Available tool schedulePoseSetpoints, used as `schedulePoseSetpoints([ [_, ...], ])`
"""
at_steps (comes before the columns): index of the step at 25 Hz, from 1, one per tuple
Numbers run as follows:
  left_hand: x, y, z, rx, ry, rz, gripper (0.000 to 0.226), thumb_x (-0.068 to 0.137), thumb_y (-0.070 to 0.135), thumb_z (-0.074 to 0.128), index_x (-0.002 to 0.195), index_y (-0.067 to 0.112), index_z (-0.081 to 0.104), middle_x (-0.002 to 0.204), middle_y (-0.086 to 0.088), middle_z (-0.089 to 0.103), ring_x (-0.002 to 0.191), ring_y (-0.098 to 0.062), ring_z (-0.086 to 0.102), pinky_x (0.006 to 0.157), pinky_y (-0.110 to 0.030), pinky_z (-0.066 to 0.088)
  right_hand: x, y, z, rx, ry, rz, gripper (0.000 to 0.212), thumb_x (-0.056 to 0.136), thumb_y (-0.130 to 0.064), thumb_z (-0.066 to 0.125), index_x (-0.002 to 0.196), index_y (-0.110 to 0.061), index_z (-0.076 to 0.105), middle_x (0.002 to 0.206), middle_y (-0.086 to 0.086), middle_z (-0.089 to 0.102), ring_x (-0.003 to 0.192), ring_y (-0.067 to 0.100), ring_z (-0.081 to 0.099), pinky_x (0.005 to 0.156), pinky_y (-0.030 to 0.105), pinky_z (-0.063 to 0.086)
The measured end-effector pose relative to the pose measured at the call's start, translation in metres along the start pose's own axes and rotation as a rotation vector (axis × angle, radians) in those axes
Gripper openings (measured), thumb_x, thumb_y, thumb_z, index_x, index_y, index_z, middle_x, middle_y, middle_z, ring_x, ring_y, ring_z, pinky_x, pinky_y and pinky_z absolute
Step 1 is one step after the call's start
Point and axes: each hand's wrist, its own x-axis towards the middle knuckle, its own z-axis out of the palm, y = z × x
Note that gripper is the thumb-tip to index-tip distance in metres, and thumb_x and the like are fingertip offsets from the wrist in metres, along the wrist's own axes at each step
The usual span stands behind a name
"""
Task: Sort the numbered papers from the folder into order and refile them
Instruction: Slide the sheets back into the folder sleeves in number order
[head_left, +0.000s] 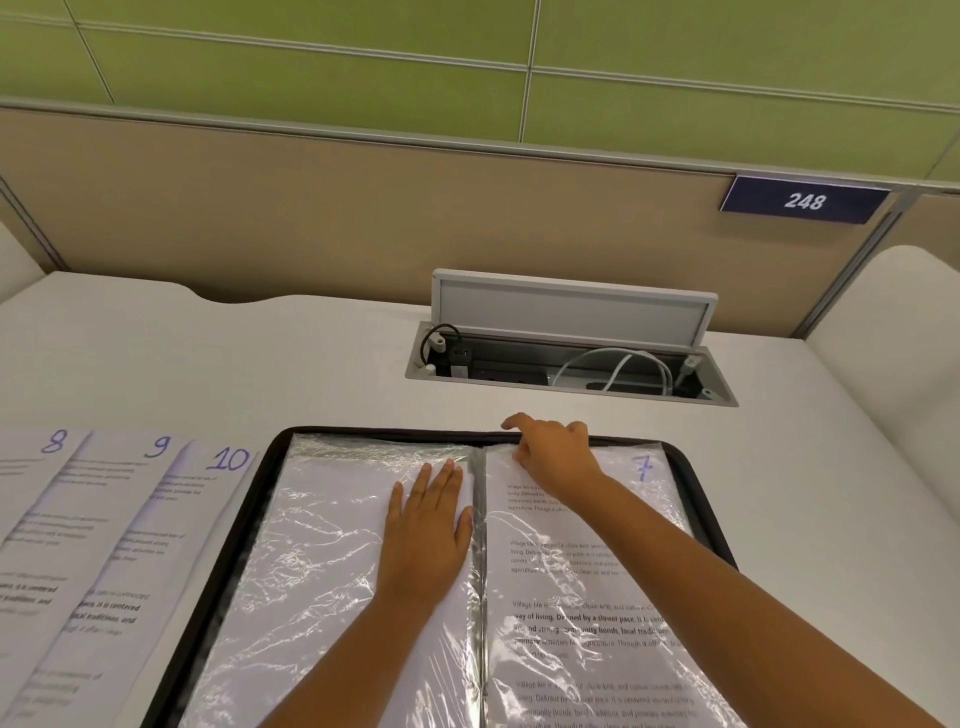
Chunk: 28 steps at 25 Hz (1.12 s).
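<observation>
Black zip folder (270, 467) lies open flat on desk, crinkled clear sleeves showing. Right sleeve holds paper 7 (644, 467); left sleeve (311, 545) shows a blank back. Papers 8 (52, 441), 9 (161, 447), 10 (231, 460) overlap, fanned just left of folder.

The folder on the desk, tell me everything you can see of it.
The folder lies open flat on the white desk, black-edged, with crinkled clear plastic sleeves. The right page shows a printed sheet marked 7; the left looks blank. The left hand presses flat on the left sleeve; the right hand pinches the right sleeve's top.
</observation>
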Motion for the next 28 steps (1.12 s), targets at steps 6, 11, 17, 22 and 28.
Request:
schedulePoseSetpoints([
  [6,0.001,-0.001,0.004,-0.05,0.005,0.009,0.073,0.092,0.052,-0.004,0.143,0.018,0.037,0.148,0.002,0.036,0.14,-0.02,0.026,0.114,-0.043,0.012,0.003,0.0,0.007,-0.006,0.0,0.028,0.04,0.097,-0.014,0.043,0.136,-0.024,0.043,0.125,0.002,0.056,0.113,0.021,0.05,0.101,0.04,0.034],
  [11,0.0,0.0,0.002,-0.05,-0.006,0.006,0.081,0.091,0.054,-0.012,0.142,0.017,0.039,0.146,0.001,0.04,0.138,-0.021,0.029,0.112,-0.044,0.014,0.004,0.001,0.007,-0.012,0.001,0.038,0.044,0.096,-0.008,0.045,0.137,-0.025,0.04,0.125,0.003,0.055,0.109,0.022,0.055,0.102,0.04,0.031],
  [17,-0.001,0.001,-0.002,-0.019,-0.037,-0.012,0.065,0.098,0.045,0.005,0.132,0.015,0.052,0.135,-0.001,0.053,0.128,-0.024,0.046,0.104,-0.049,0.029,0.004,0.005,0.01,-0.004,0.01,0.102,0.056,0.091,0.002,0.05,0.138,-0.025,0.036,0.131,0.006,0.049,0.111,0.026,0.054,0.103,0.04,0.033],
  [22,0.0,0.0,0.0,-0.015,-0.014,-0.003,0.066,0.098,0.047,0.004,0.136,0.015,0.048,0.139,-0.001,0.049,0.132,-0.023,0.04,0.108,-0.047,0.023,-0.02,-0.022,0.007,0.001,0.234,0.016,0.059,0.089,0.002,0.044,0.141,-0.026,0.036,0.143,0.001,0.039,0.131,0.019,0.035,0.113,0.045,0.013],
  [28,0.001,0.003,-0.004,0.032,-0.021,0.023,0.07,0.084,0.052,0.019,0.142,0.019,0.038,0.147,0.001,0.038,0.141,-0.021,0.023,0.114,-0.043,0.009,-0.049,-0.074,0.053,0.292,0.122,0.007,0.05,0.098,-0.036,0.016,0.146,-0.023,0.028,0.156,-0.002,0.018,0.145,0.013,0.007,0.114,0.038,-0.01],
])
